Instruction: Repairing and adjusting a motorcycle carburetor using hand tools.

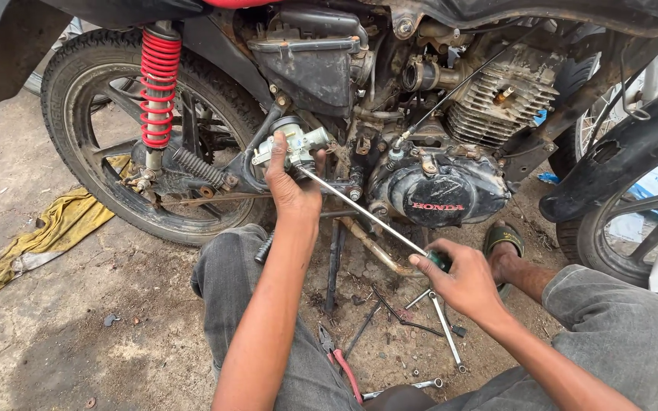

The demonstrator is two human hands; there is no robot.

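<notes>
The left hand [292, 183] is closed around a small pale metal carburetor [292, 143], holding it up just beside the motorcycle's frame, in front of the rear wheel [108, 129] and near the red shock spring [158, 87]. The right hand [458, 280] grips the green handle of a long screwdriver [359, 211], fingers wrapped tight, and the thin shaft runs up and left to meet the carburetor. Behind the shaft sits the dark engine cover [439, 194]. Wrenches [445, 327] and red-handled pliers [342, 364] lie on the dirt floor between the person's knees, and a yellow rag [47, 236] lies beside the rear wheel.
</notes>
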